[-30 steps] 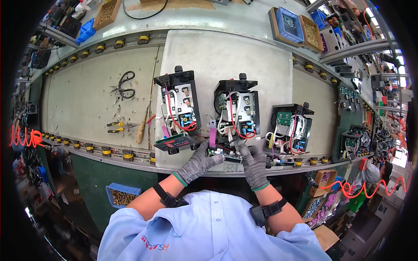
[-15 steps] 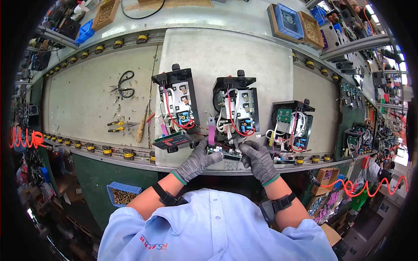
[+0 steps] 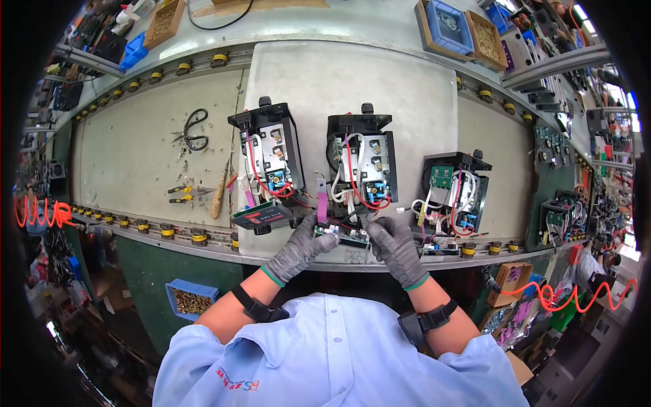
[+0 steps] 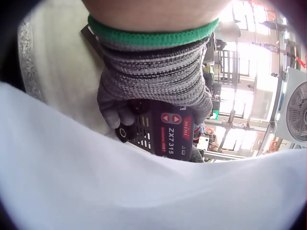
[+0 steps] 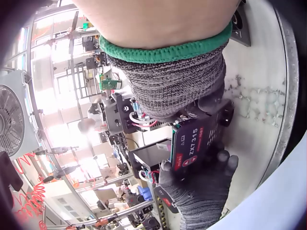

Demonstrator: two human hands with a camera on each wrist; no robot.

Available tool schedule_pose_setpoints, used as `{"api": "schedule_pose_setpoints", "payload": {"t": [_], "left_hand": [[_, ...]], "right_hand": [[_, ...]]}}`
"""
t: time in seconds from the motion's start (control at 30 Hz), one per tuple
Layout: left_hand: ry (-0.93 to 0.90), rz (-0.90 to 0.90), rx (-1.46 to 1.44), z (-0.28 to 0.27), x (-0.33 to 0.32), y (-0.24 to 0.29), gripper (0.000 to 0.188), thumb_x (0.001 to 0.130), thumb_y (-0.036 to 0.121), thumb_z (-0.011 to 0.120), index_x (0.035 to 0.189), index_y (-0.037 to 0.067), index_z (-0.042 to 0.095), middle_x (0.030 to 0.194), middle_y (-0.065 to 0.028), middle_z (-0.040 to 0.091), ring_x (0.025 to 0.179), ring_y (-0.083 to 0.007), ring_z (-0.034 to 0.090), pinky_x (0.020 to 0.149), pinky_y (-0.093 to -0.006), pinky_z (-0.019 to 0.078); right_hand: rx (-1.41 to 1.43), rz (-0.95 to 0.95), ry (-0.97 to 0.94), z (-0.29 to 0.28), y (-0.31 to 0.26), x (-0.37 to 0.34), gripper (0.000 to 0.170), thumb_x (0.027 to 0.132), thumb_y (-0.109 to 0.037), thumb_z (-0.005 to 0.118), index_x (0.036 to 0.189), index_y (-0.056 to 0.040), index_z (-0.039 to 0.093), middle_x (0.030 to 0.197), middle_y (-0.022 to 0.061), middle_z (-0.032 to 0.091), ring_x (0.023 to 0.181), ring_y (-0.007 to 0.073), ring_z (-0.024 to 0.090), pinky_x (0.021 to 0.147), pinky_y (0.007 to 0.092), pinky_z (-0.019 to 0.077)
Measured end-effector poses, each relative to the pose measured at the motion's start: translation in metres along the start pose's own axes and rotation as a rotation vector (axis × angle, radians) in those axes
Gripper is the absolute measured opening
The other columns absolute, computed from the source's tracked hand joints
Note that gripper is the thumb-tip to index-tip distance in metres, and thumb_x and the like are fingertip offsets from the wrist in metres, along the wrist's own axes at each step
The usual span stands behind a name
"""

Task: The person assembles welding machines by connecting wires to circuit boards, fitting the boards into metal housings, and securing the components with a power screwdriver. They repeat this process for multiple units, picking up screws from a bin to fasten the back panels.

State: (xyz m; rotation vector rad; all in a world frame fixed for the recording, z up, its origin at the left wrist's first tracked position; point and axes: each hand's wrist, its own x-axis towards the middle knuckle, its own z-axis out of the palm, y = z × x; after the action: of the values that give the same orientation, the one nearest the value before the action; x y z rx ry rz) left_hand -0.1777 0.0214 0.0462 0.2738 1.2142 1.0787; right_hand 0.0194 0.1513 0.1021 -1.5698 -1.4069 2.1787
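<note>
Between the gloved hands, a front panel with a circuit board (image 3: pixel 346 235) lies at the near edge, below the middle open black unit (image 3: pixel 366 163). My left hand (image 3: pixel 298 249) grips its left end with thumb and fingers. At its right end, my right hand (image 3: pixel 399 252) has curled fingers holding the panel edge by the wires. The left wrist view shows the left hand (image 4: pixel 153 81) around the labelled panel (image 4: pixel 170 132). In the right wrist view, the right hand (image 5: pixel 172 86) is at one end of the panel (image 5: pixel 194 143), the left hand (image 5: pixel 199 191) at the other.
Similar open units stand left (image 3: pixel 271 152) and right (image 3: pixel 454 197). Scissors (image 3: pixel 194 130) and yellow-handled pliers (image 3: pixel 182 195) lie on the left among scraps. A blue bin (image 3: pixel 193 298) of small parts hangs below the edge. Roller rails (image 3: pixel 167 230) run along the bench.
The left and middle units have shifted slightly left, and the held panel has moved slightly left with the left hand. The right hand has turned, its wrist swinging outward to the right.
</note>
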Motion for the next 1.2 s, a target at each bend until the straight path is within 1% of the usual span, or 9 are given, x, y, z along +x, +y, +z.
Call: {"api": "schedule_pose_setpoints", "payload": {"t": [0.27,0.33,0.4,0.63,0.83,0.93,1.0,1.03,1.2], "left_hand": [[0.016,-0.039,-0.009,0.005,-0.008,0.01,0.073,0.084,0.035,0.08,0.141,0.007,0.045,0.113,-0.0057,0.061,0.098,-0.0125,0.06,0.084,-0.028,0.0529],[0.005,-0.044,-0.036,0.003,-0.007,0.006,0.07,0.085,0.033,0.08,0.141,0.007,0.046,0.111,-0.005,0.061,0.095,-0.0115,0.06,0.082,-0.0269,0.0527],[0.014,-0.049,-0.005,-0.003,-0.003,-0.002,0.085,0.081,0.039,0.083,0.146,0.006,0.04,0.115,-0.0077,0.059,0.097,-0.0181,0.064,0.084,-0.0349,0.0587],[0.008,-0.038,-0.002,-0.005,-0.003,-0.006,0.079,0.082,0.04,0.081,0.143,0.006,0.042,0.118,-0.0084,0.059,0.097,-0.0183,0.064,0.084,-0.0352,0.0589],[-0.006,-0.017,0.002,-0.006,-0.003,-0.009,0.069,0.086,0.04,0.078,0.137,0.007,0.046,0.116,-0.0077,0.061,0.1,-0.0181,0.064,0.084,-0.0351,0.0587],[-0.003,-0.016,-0.014,-0.005,-0.003,-0.007,0.065,0.087,0.039,0.077,0.135,0.007,0.047,0.114,-0.0068,0.062,0.101,-0.0181,0.063,0.085,-0.0355,0.0585],[0.008,-0.042,-0.014,-0.003,-0.003,-0.004,0.069,0.086,0.04,0.078,0.138,0.007,0.045,0.117,-0.0069,0.061,0.104,-0.018,0.062,0.085,-0.0356,0.0586],[0.009,-0.04,-0.015,-0.002,-0.004,-0.002,0.069,0.086,0.04,0.078,0.138,0.007,0.045,0.117,-0.0069,0.061,0.104,-0.018,0.062,0.085,-0.0356,0.0586],[0.002,-0.045,0.003,-0.003,-0.003,-0.003,0.08,0.084,0.044,0.079,0.143,0.008,0.041,0.122,-0.0075,0.058,0.108,-0.0182,0.06,0.087,-0.0365,0.0588]], "right_hand": [[0.331,0.086,0.011,0.002,0.003,0.004,0.027,0.094,-0.028,0.073,0.102,-0.0037,0.066,0.07,-0.0013,0.059,0.054,0.0068,0.056,0.047,0.0226,0.0457],[0.342,0.075,-0.008,-0.001,0.008,0.003,0.027,0.094,-0.028,0.073,0.102,-0.0036,0.066,0.068,-0.0016,0.058,0.053,0.0066,0.055,0.046,0.0226,0.0448],[0.355,0.066,-0.027,-0.003,0.012,0.003,0.027,0.094,-0.028,0.073,0.103,-0.0034,0.065,0.067,-0.0018,0.057,0.053,0.0063,0.054,0.046,0.0226,0.0439],[0.184,0.007,-0.058,-0.008,0.008,0.006,0.034,0.093,-0.036,0.073,0.101,-0.0036,0.066,0.065,-0.0024,0.055,0.052,0.0054,0.049,0.048,0.0227,0.0409],[-0.073,-0.062,-0.13,-0.018,-0.002,0.007,0.038,0.093,-0.037,0.071,0.102,0.0003,0.067,0.067,0.0041,0.057,0.057,0.0108,0.05,0.055,0.0297,0.0439],[-0.337,-0.214,-0.038,-0.015,-0.005,-0.006,0.034,0.092,-0.032,0.069,0.105,-0.0012,0.066,0.075,0.0114,0.061,0.064,0.0201,0.06,0.06,0.0378,0.0503],[-1.006,-0.575,0.046,-0.014,-0.006,-0.015,0.032,0.093,-0.028,0.064,0.112,-0.0013,0.064,0.084,0.0149,0.064,0.077,0.0293,0.068,0.07,0.0446,0.0539],[-1.086,-0.466,-0.04,-0.011,-0.027,-0.025,0.034,0.089,-0.025,0.067,0.115,-0.0029,0.062,0.098,0.017,0.065,0.09,0.0346,0.068,0.074,0.0487,0.0539],[-1.319,-0.534,-0.118,-0.008,-0.043,-0.02,0.044,0.086,-0.035,0.072,0.114,-0.0028,0.062,0.098,0.0141,0.065,0.085,0.0322,0.069,0.072,0.0466,0.0547]]}}
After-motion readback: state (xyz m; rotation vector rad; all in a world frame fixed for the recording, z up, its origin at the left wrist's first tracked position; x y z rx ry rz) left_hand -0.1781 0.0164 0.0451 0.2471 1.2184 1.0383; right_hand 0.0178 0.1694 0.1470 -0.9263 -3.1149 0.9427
